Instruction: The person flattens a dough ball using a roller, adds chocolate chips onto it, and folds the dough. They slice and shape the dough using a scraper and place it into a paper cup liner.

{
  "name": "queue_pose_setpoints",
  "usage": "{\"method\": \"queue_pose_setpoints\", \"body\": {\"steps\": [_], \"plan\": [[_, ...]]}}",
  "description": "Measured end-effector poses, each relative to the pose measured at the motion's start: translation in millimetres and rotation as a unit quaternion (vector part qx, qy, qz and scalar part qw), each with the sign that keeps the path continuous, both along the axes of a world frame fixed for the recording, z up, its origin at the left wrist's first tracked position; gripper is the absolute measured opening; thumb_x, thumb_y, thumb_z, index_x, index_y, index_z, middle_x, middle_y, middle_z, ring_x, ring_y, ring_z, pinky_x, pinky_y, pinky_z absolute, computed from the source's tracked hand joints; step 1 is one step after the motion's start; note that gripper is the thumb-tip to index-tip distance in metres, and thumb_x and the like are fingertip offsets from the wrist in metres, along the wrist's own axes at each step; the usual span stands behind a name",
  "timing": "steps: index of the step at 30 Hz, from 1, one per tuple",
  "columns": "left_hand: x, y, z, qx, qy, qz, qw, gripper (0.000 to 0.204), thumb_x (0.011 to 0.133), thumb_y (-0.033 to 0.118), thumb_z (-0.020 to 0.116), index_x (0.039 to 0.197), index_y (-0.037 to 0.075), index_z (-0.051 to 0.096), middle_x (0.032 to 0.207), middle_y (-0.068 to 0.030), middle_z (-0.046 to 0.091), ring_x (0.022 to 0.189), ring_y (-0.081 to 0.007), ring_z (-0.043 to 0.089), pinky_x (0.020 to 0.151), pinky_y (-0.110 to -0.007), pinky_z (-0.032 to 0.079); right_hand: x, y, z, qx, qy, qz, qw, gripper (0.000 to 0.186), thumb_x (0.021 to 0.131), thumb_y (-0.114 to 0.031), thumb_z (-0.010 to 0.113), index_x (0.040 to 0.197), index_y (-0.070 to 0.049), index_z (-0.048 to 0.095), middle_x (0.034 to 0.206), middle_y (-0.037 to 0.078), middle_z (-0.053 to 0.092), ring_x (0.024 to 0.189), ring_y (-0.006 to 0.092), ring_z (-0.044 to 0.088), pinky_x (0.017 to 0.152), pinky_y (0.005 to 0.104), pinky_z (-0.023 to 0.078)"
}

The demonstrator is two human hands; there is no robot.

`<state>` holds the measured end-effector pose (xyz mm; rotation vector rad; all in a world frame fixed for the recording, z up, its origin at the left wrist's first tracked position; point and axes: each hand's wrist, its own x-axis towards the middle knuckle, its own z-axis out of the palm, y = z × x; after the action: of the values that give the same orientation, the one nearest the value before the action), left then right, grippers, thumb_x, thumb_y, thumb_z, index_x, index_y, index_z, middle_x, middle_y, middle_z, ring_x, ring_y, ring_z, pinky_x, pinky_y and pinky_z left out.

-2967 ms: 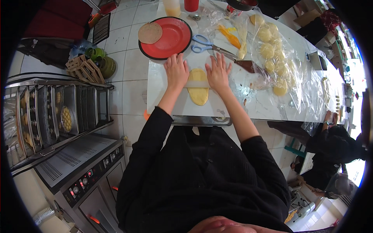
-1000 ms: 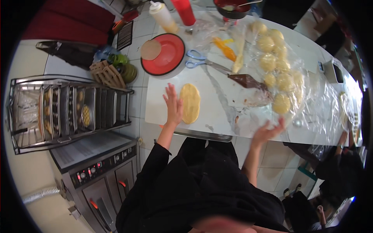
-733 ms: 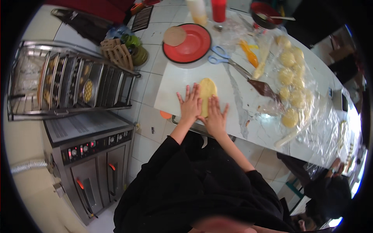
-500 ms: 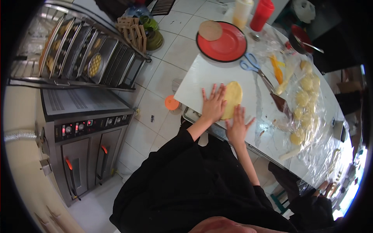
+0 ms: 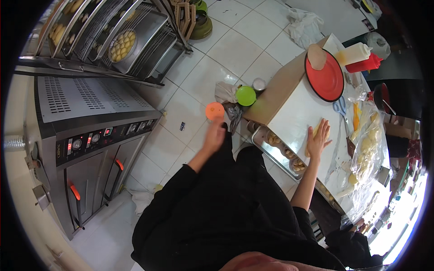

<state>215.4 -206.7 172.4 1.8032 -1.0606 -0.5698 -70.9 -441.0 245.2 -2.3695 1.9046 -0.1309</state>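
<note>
My right hand (image 5: 318, 137) lies flat with its fingers stretched out on a flattened piece of yellow dough (image 5: 308, 152), hiding most of it. The dough rests near the edge of the white tabletop (image 5: 289, 115). Off the table, my left hand (image 5: 214, 136) hangs over my black-clothed leg, its fingers smeared by motion. Just beyond that hand in the picture is a round orange container (image 5: 214, 109) on the floor; I cannot tell whether they touch.
Right of the dough are blue-handled scissors (image 5: 340, 107) and dough balls under plastic film (image 5: 368, 140). A black-rimmed red plate (image 5: 324, 80) holds a brown disc (image 5: 317, 57). A filled tray (image 5: 275, 143) sits below the tabletop. Left are an oven (image 5: 97, 135) and a tray rack (image 5: 149, 43).
My left hand has come off the dough and moved left, away from the table. My right hand stays on the dough, now covering more of it. The view has swung left.
</note>
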Motion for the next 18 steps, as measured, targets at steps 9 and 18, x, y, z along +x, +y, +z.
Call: {"method": "queue_pose_setpoints", "body": {"steps": [9, 18], "plan": [[99, 233, -177, 0.283, 0.094, 0.55, 0.78, 0.031, 0.078, 0.008, 0.049, 0.109, 0.003, 0.05, 0.098, -0.0155, 0.058, 0.094, -0.0306, 0.054, 0.084, -0.036, 0.041, 38, 32, 5, -0.022, -0.026, -0.054, 0.998, 0.071, 0.079, -0.059, 0.035, 0.135, -0.022, 0.015, 0.142, 0.006, 0.008, 0.13, 0.028, 0.007, 0.095, 0.0611, -0.001], [41, 197, -171, 0.425, 0.1, 0.296, 0.85, 0.037, 0.082, 0.029, 0.041, 0.108, 0.005, 0.051, 0.097, -0.0224, 0.056, 0.092, -0.0365, 0.053, 0.081, -0.042, 0.042, 10, 27, -5, -0.031, -0.084, -0.199, 0.976, 0.068, 0.084, -0.055, 0.029, 0.136, -0.016, 0.011, 0.142, 0.006, 0.007, 0.131, 0.0233, 0.006, 0.094, 0.0617, -0.004]]}}
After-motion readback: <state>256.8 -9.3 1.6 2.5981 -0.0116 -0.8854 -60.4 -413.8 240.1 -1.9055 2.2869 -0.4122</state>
